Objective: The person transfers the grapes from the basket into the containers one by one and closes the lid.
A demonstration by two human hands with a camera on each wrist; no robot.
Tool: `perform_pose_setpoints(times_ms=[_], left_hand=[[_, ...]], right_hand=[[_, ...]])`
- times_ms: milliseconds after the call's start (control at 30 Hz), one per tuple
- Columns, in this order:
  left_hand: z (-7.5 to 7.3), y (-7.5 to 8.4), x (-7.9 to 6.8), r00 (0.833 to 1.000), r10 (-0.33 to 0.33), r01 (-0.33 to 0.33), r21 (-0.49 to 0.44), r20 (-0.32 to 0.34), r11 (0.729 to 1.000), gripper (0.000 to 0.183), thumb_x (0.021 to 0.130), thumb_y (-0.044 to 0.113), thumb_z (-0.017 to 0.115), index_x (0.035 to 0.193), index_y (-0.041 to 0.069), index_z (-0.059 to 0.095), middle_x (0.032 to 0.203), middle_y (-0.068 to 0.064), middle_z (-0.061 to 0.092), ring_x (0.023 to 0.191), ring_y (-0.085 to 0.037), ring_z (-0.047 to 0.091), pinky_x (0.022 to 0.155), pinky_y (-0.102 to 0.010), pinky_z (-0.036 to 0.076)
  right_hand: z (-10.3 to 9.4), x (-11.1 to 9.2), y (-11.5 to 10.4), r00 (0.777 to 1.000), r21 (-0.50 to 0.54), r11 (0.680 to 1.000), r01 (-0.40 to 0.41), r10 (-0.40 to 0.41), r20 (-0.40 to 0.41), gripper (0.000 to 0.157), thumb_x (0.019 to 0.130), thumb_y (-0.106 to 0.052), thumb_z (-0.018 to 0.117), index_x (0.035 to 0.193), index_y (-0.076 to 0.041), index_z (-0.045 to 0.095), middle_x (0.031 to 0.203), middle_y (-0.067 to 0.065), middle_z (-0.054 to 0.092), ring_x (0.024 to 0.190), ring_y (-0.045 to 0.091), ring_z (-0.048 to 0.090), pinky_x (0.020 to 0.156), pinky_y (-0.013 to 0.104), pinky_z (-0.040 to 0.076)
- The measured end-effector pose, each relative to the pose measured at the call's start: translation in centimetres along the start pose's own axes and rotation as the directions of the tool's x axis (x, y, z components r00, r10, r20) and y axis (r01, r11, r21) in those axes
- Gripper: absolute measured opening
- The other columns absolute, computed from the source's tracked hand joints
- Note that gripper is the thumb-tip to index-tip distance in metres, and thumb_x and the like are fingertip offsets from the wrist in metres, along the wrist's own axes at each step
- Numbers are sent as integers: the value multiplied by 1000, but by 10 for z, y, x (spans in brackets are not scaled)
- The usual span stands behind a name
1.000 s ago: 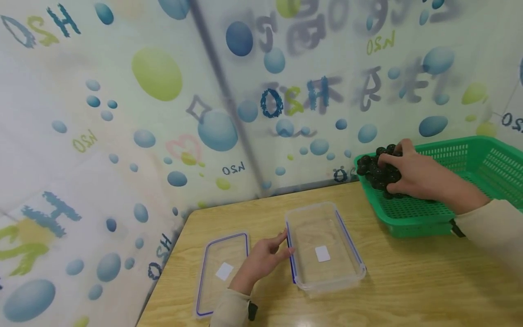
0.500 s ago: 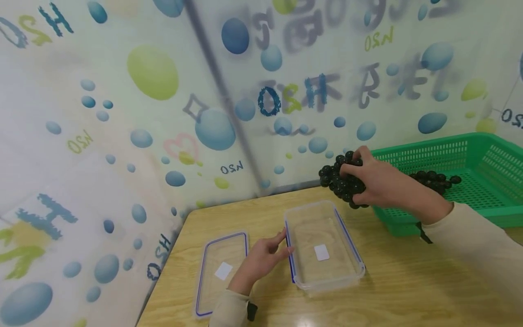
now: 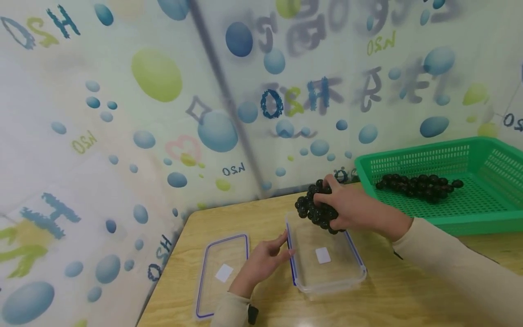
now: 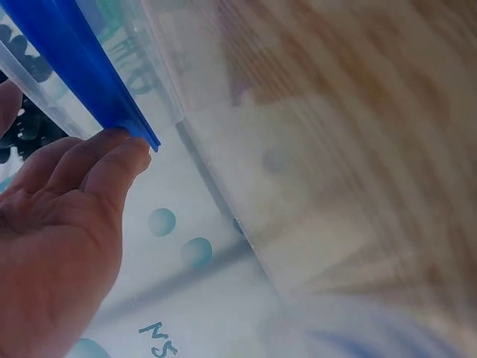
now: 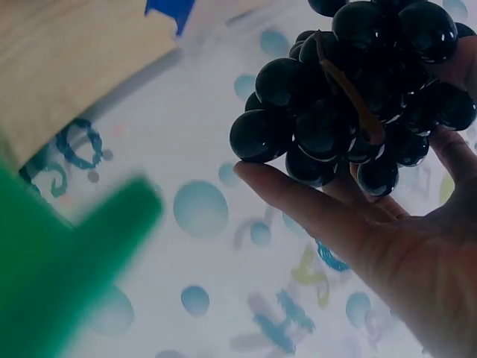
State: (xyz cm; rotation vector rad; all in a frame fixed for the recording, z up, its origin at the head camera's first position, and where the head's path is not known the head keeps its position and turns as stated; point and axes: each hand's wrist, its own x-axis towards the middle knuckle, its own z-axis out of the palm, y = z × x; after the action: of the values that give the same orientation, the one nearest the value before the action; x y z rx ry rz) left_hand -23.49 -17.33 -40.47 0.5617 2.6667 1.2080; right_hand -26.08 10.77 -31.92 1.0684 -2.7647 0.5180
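My right hand (image 3: pixel 355 206) grips a bunch of black grapes (image 3: pixel 316 206) above the far end of a clear plastic container (image 3: pixel 327 286). In the right wrist view the glossy grapes (image 5: pixel 320 130) show a brown stem, with fingers spread around and under them. My left hand (image 3: pixel 263 261) touches the container's left side with extended fingers and thumb. In the left wrist view its fingertips rest at the blue locking flap (image 4: pixel 82 67). A white label (image 3: pixel 323 255) shows on the container's bottom. The container holds nothing visible.
A clear lid (image 3: pixel 220 254) with a blue seal lies left of the container, partly behind the left forearm. At right, a green basket (image 3: pixel 482 225) holds more dark grapes (image 3: pixel 425 187). A bubble-patterned curtain (image 3: pixel 163 113) borders the wooden table (image 3: pixel 261 309).
My right hand has lifted the bunch out of the green basket and carried it left and down over the container. Other grapes in the basket have come into view. The left hand stays put.
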Motion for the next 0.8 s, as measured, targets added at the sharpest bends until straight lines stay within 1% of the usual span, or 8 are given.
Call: perform_pose_setpoints(times_ms=[133, 233, 400, 500, 633, 700, 800], left_hand=[[1, -1, 1, 1000, 2, -2, -3, 9, 1000, 56, 99, 34, 61, 145, 8, 46, 146, -9, 44, 129, -28, 49, 106, -42, 40], [0, -2, 1, 1000, 4, -4, 2, 11, 1000, 56, 98, 35, 61, 146, 8, 46, 146, -8, 44, 128, -29, 50, 106, -42, 41], [0, -3, 1, 1000, 17, -17, -10, 15, 1000, 56, 99, 33, 61, 145, 7, 46, 146, -7, 44, 127, -29, 50, 105, -43, 41], [-1, -2, 2, 1000, 15, -15, -25, 23, 1000, 55, 99, 32, 61, 146, 9, 45, 147, -4, 43, 129, -28, 49, 105, -42, 41], [-2, -2, 2, 999, 23, -23, -26, 30, 999, 54, 99, 31, 61, 146, 9, 44, 148, -5, 42, 130, -28, 47, 106, -42, 40], [-3, -2, 2, 999, 24, -23, -27, 33, 999, 55, 99, 32, 60, 146, 9, 44, 148, -6, 42, 131, -28, 46, 106, -42, 40], [-3, -4, 2, 999, 16, -15, -33, 37, 999, 56, 99, 36, 60, 146, 9, 45, 149, -6, 41, 131, -28, 45, 106, -42, 40]], right_hand=[[11, 5, -1, 999, -23, 1000, -9, 10, 47, 42, 78, -8, 81, 114, -16, 61, 126, 22, 36, 48, 10, 43, 44, 23, 37], [19, 8, -1, 998, -24, 1000, -5, 6, 63, 42, 77, -8, 82, 113, -18, 62, 126, 21, 37, 53, 11, 47, 46, 24, 41], [31, 12, -2, 996, -1, 1000, 18, -18, 82, 43, 77, -11, 84, 112, -21, 62, 129, 22, 37, 76, 21, 58, 55, 29, 51], [36, 12, -2, 994, 9, 1000, 8, -9, 113, 44, 77, -11, 84, 114, -22, 62, 134, 24, 35, 82, 23, 58, 56, 31, 52], [43, 12, -2, 991, -4, 1000, 13, -12, 133, 45, 77, -11, 84, 115, -23, 63, 135, 21, 35, 77, 19, 55, 55, 28, 50], [47, 13, -2, 991, -19, 999, 25, -22, 133, 45, 76, -11, 85, 114, -23, 63, 133, 18, 36, 82, 20, 56, 60, 30, 53], [52, 12, -1, 991, -27, 999, 33, -29, 133, 46, 75, -12, 86, 113, -23, 63, 131, 16, 37, 93, 24, 57, 70, 35, 57]])
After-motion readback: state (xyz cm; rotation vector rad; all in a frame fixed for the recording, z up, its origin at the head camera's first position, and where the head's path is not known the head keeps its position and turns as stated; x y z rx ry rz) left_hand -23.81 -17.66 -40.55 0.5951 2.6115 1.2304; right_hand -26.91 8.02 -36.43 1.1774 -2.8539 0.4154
